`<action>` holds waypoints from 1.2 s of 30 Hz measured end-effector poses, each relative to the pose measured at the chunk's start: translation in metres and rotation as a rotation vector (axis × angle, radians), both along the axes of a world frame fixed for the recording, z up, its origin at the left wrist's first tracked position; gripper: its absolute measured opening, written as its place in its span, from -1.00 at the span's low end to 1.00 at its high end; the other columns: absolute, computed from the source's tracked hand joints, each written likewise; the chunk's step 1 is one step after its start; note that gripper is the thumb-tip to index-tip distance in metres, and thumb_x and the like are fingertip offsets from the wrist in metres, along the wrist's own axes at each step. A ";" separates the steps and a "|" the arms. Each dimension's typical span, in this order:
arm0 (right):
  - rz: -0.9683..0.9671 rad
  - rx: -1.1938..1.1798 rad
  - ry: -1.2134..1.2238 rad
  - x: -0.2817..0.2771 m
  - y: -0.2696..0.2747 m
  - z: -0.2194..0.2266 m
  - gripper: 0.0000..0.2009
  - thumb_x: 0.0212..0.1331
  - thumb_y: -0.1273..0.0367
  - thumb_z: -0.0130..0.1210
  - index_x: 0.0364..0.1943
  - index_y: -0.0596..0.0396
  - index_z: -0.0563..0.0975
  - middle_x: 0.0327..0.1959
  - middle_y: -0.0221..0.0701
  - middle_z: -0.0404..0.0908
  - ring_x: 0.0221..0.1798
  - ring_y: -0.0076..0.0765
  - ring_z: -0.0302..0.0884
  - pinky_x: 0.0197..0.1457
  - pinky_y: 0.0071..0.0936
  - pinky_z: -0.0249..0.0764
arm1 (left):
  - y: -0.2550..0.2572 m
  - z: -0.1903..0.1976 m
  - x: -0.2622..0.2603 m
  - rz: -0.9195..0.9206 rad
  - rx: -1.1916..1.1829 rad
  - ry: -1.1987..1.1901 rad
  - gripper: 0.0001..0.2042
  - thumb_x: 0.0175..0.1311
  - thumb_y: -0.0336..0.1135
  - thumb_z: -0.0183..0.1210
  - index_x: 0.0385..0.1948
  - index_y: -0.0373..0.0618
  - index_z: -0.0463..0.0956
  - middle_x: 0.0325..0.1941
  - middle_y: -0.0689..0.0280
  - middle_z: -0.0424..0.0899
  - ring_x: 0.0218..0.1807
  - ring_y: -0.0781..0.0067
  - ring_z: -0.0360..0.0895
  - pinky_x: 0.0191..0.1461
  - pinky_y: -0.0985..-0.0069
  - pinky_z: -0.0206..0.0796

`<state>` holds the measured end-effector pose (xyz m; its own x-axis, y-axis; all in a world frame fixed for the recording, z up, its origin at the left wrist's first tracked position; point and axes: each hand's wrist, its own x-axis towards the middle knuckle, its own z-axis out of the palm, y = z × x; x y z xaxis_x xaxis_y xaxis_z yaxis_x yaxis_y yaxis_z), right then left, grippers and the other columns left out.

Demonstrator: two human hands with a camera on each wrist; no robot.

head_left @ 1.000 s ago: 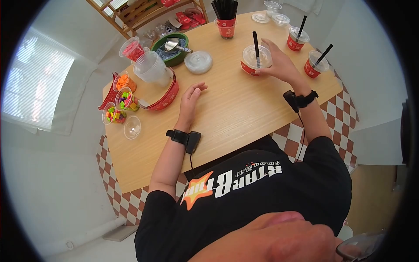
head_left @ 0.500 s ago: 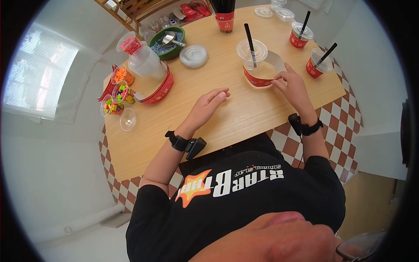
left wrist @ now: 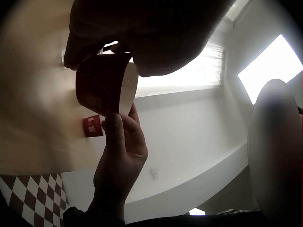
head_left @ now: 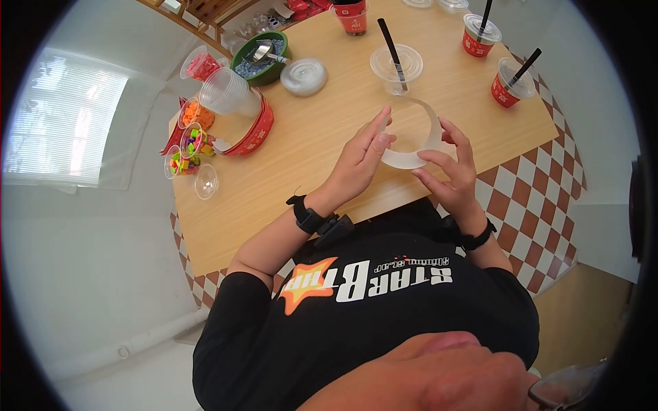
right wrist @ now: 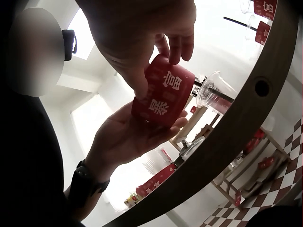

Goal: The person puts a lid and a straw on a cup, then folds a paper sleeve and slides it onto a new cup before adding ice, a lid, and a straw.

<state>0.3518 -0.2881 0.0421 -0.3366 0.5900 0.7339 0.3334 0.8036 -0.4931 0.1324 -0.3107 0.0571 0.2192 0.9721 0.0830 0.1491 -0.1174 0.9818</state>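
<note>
A paper cup sleeve (head_left: 404, 161), pale inside, is a ring between the hands above the table's near edge. At its right side the right hand (head_left: 454, 175) pinches the rim with thumb and fingers. The left hand (head_left: 358, 163) touches its left side, fingers fairly straight. Red with white characters, the sleeve's outside (right wrist: 163, 94) rests against the left palm (right wrist: 120, 139) in the right wrist view. Beyond the sleeve stands a clear lidded cup (head_left: 397, 68) with a black straw and no sleeve, touched by neither hand.
Two red-sleeved cups (head_left: 478, 42) (head_left: 507, 85) with straws stand at the right. Left are stacked clear cups (head_left: 226, 90), a red container (head_left: 257, 130), topping cups (head_left: 196, 140), a green bowl (head_left: 274, 68) with a scoop, and lids (head_left: 303, 77). Behind is a straw holder (head_left: 353, 20).
The right hand has left the strawed cup and brought the sleeve off it toward the body. The left hand has moved right and now touches the sleeve.
</note>
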 end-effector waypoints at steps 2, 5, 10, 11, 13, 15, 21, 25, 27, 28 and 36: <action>0.069 -0.067 0.219 -0.009 0.003 -0.001 -0.62 0.13 0.26 0.33 -0.01 0.11 0.54 0.32 -0.10 0.35 0.22 -0.09 0.41 0.25 -0.27 0.39 | -0.002 0.005 -0.002 0.023 0.060 -0.025 -0.45 0.59 -0.11 -0.21 0.47 -0.24 0.04 0.34 0.15 0.37 0.18 0.42 0.42 0.30 0.43 0.24; 0.177 -0.293 0.515 -0.014 0.010 -0.001 -0.52 0.34 0.14 0.14 0.18 0.17 0.39 0.33 -0.10 0.32 0.32 -0.10 0.34 0.35 -0.27 0.29 | -0.005 0.013 -0.007 0.064 0.221 0.041 -0.46 0.60 -0.09 -0.23 0.46 -0.24 0.06 0.33 0.15 0.39 0.12 0.41 0.43 0.27 0.43 0.26; 0.280 -0.517 0.503 -0.021 0.017 0.010 -0.48 0.38 0.12 0.09 0.23 0.21 0.35 0.33 -0.08 0.27 0.38 -0.14 0.29 0.36 -0.25 0.32 | -0.007 0.023 -0.012 0.102 0.376 0.130 -0.41 0.57 0.01 -0.22 0.45 -0.24 0.09 0.33 0.13 0.39 0.13 0.38 0.43 0.24 0.42 0.28; 0.282 -0.521 0.506 -0.022 0.018 0.011 -0.48 0.38 0.12 0.09 0.23 0.21 0.35 0.33 -0.08 0.27 0.38 -0.14 0.29 0.36 -0.25 0.32 | -0.008 0.026 -0.013 0.122 0.415 0.131 -0.39 0.55 0.05 -0.20 0.44 -0.24 0.11 0.33 0.12 0.40 0.12 0.37 0.44 0.23 0.41 0.29; 0.323 -0.308 0.326 -0.024 0.018 0.010 -0.41 0.23 0.21 0.27 0.25 0.18 0.30 0.37 -0.07 0.19 0.38 -0.16 0.29 0.35 -0.27 0.36 | -0.009 0.030 -0.017 0.121 0.450 0.181 -0.37 0.53 0.08 -0.16 0.42 -0.24 0.14 0.33 0.11 0.40 0.14 0.34 0.44 0.24 0.40 0.29; 0.384 -0.338 0.403 -0.035 0.014 0.015 -0.33 0.12 0.26 0.36 0.26 0.15 0.26 0.38 -0.07 0.13 0.38 -0.16 0.30 0.36 -0.26 0.36 | -0.009 0.036 -0.018 0.115 0.482 0.229 -0.35 0.50 0.10 -0.11 0.40 -0.25 0.18 0.32 0.10 0.40 0.16 0.31 0.45 0.26 0.38 0.28; 0.502 -0.282 0.425 -0.044 0.015 0.018 -0.10 -0.15 0.38 0.54 0.29 0.06 0.17 0.41 -0.05 0.04 0.37 -0.11 0.32 0.39 -0.19 0.38 | -0.012 0.048 -0.012 -0.091 0.452 0.309 -0.38 0.38 -0.02 0.14 0.33 -0.25 0.26 0.26 0.11 0.44 0.26 0.26 0.42 0.33 0.34 0.25; 0.572 -0.298 0.452 -0.047 0.013 0.016 -0.06 -0.23 0.34 0.59 0.28 0.05 0.19 0.41 -0.08 0.06 0.38 -0.07 0.33 0.40 -0.15 0.38 | -0.016 0.047 -0.011 -0.096 0.118 -0.021 -0.44 0.22 -0.23 0.29 0.23 -0.21 0.34 0.19 0.19 0.47 0.20 0.41 0.44 0.29 0.40 0.30; 0.585 -0.302 0.488 -0.047 0.015 0.016 -0.06 -0.25 0.32 0.60 0.28 0.04 0.20 0.41 -0.09 0.06 0.38 -0.05 0.32 0.40 -0.14 0.38 | -0.016 0.047 -0.011 -0.080 0.058 -0.110 -0.49 0.16 -0.33 0.32 0.17 -0.18 0.39 0.15 0.22 0.49 0.15 0.49 0.46 0.25 0.45 0.33; 0.564 -0.307 0.495 -0.046 0.016 0.017 -0.10 -0.20 0.26 0.58 0.25 0.05 0.22 0.39 -0.10 0.10 0.37 -0.08 0.33 0.38 -0.18 0.38 | -0.016 0.046 -0.012 -0.078 0.061 -0.159 -0.48 0.16 -0.35 0.32 0.17 -0.20 0.37 0.14 0.24 0.49 0.15 0.49 0.46 0.26 0.45 0.32; 0.649 -0.485 0.431 -0.034 0.015 0.001 -0.18 0.06 -0.16 0.30 0.23 0.10 0.27 0.26 -0.13 0.29 0.24 -0.26 0.36 0.27 -0.39 0.34 | -0.016 0.048 -0.023 -0.046 0.109 -0.229 -0.44 0.16 -0.32 0.34 0.19 -0.24 0.33 0.13 0.25 0.47 0.18 0.46 0.43 0.30 0.44 0.29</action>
<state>0.3173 -0.2735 0.0426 -0.4646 0.6567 0.5941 -0.4020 0.4414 -0.8022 0.1097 -0.3268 0.1051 0.2264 0.9443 0.2389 -0.0837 -0.2255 0.9706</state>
